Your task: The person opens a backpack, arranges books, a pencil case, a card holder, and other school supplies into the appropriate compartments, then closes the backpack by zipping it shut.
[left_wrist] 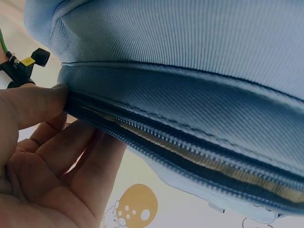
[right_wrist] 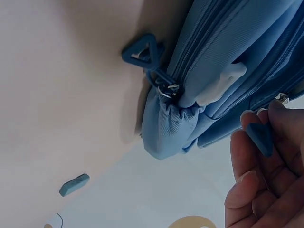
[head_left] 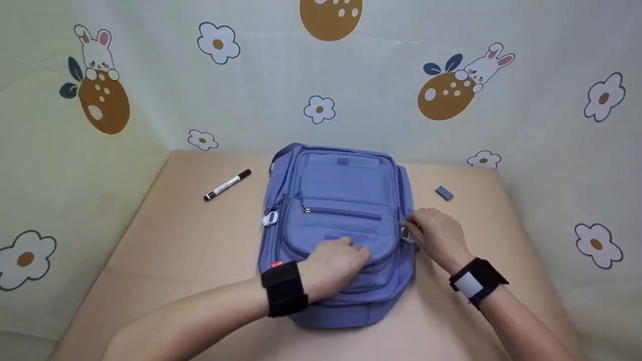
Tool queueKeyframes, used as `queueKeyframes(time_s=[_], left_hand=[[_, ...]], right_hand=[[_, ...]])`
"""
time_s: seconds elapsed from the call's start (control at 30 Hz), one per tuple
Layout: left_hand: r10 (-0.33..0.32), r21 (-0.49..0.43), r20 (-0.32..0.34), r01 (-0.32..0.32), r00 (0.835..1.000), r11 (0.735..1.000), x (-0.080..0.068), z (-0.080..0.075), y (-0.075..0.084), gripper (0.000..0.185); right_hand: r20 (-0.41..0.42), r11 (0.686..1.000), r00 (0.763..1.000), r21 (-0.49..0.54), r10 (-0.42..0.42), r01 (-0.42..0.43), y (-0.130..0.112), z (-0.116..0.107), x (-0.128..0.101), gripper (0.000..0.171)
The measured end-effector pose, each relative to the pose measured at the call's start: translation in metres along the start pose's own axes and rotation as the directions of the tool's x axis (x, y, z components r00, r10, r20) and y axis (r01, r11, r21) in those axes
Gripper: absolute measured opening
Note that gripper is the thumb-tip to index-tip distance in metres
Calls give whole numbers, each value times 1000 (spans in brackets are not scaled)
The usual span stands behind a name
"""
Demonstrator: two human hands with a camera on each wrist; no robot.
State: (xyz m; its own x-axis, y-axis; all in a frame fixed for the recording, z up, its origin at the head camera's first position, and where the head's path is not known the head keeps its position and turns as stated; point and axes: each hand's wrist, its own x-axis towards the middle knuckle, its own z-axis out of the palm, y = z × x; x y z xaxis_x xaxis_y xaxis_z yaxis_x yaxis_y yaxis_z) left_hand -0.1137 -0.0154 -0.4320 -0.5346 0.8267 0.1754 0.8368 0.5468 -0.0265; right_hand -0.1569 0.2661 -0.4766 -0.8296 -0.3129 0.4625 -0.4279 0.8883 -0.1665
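Note:
A blue backpack (head_left: 341,195) lies flat on the tan table (head_left: 175,240), front pocket up. My left hand (head_left: 336,260) rests on the lower front pocket. In the left wrist view its thumb (left_wrist: 42,102) touches the seam above a zipper line (left_wrist: 199,159), and the fingers (left_wrist: 71,161) lie relaxed below. My right hand (head_left: 434,233) is at the backpack's right side. There the right wrist view shows its fingertips (right_wrist: 249,145) pinching a small blue zipper pull (right_wrist: 260,137) beside the backpack (right_wrist: 223,42).
A black-capped marker (head_left: 228,184) lies on the table left of the backpack. A small grey-blue eraser (head_left: 444,193) lies to its right. A white zipper tab (head_left: 270,218) hangs on the bag's left side. A patterned cloth backdrop (head_left: 381,100) surrounds the table.

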Motion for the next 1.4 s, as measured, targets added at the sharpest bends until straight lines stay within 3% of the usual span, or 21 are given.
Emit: queueKeyframes(time_s=[0.3,0.5,0.63,0.8,1.0,1.2,1.4], left_hand=[[4,-3,-14,-5,1000,1000,1,1,1,7],[-23,-16,-12,23,1000,1000,1,-1,0,7],[-57,-82,-5,56,998,995,2,-5,-2,10],[-112,-214,84,128,990,968,6,-10,-7,11],[-140,-259,131,170,981,951,9,-16,-11,11],[-148,-322,61,160,987,933,9,-28,-14,9],[-134,-275,-102,101,986,956,10,-41,-18,12]], right_hand=[[27,998,998,-29,51,-51,11,9,21,9],[30,999,999,-29,45,-45,12,12,17,10],[31,999,998,-9,49,-48,10,11,12,10],[-23,999,999,13,-44,44,7,7,5,27],[-62,977,978,54,-201,204,2,2,-4,46],[-44,959,961,77,-271,274,-1,1,-9,60],[-28,955,965,138,-262,264,-4,2,-3,69]])
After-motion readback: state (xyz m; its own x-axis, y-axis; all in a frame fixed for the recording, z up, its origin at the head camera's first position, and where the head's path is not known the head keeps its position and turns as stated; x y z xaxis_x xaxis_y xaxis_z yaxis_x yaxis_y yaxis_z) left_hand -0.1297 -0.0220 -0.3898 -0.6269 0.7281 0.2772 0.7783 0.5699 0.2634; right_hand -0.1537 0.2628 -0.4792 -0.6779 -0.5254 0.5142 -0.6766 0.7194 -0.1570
